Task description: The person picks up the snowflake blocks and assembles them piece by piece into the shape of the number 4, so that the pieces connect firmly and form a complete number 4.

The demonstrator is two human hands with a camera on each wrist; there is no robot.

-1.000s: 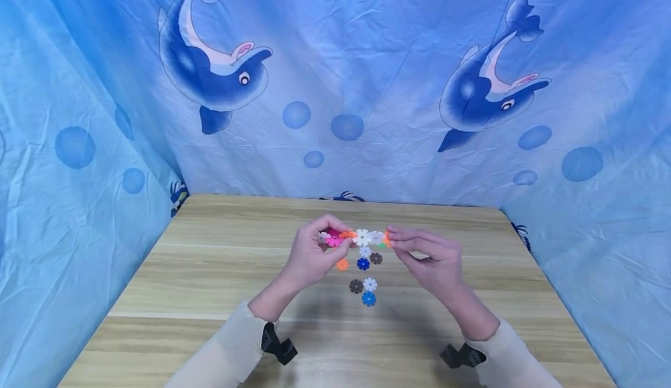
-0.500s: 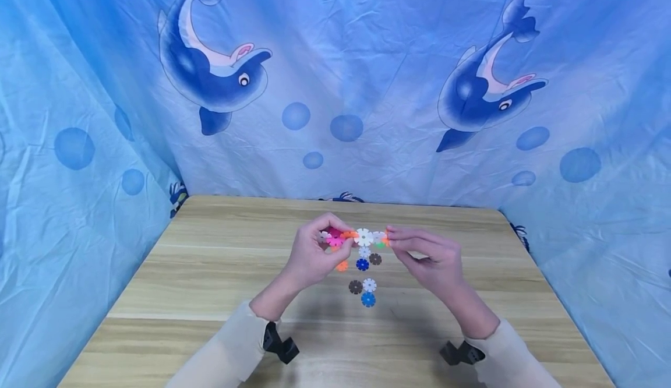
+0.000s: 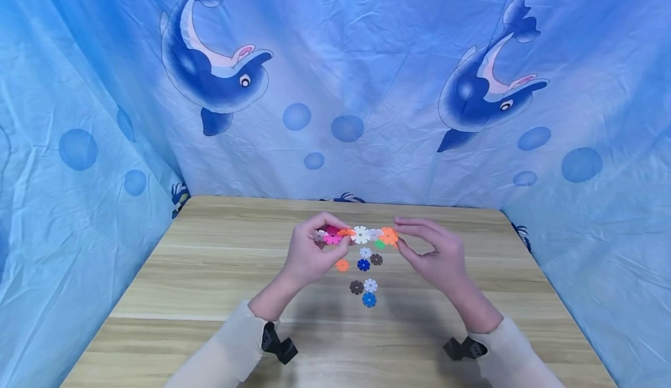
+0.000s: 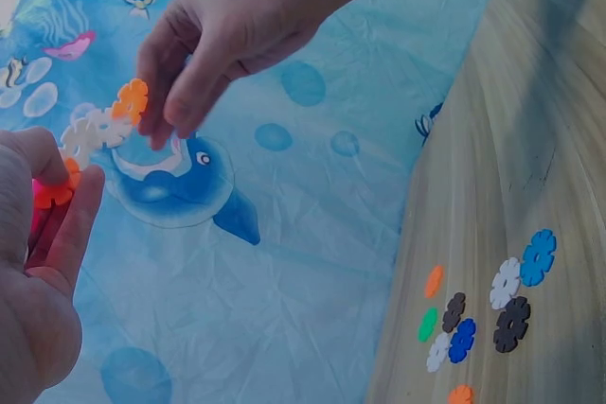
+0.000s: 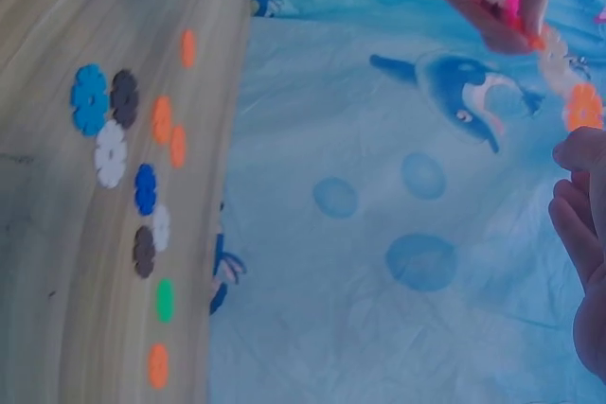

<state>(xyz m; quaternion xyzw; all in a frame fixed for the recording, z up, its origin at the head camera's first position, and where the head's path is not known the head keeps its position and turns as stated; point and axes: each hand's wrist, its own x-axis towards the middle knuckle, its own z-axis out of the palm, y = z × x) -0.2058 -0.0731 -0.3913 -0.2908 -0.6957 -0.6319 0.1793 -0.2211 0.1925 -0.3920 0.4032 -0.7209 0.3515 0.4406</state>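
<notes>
Above the table, my left hand [image 3: 309,254] pinches an orange disc [image 3: 346,232] in a joined chain of notched plastic snowflake discs. Pink discs [image 3: 332,236] sit within the left hand's grasp, partly hidden by its fingers. To the right, the chain continues with a white disc [image 3: 360,235], a paler white one [image 3: 374,235] and an orange end disc [image 3: 388,236]. Beside that end, my right hand [image 3: 437,257] has its fingers spread from the thumb, whose tip is at the disc's edge; whether it touches cannot be told.
Loose snowflake discs lie on the wooden table [image 3: 209,283] below the hands: a light blue one [image 3: 369,299], a dark blue one [image 3: 363,265], a green one [image 4: 428,324], plus several white, brown and orange ones. A dolphin-printed blue curtain [image 3: 367,56] surrounds the table.
My right fingers have spread away from the orange end disc, which they had been pinching; its face now shows fully. My left hand keeps its pinch on the chain, with little movement.
</notes>
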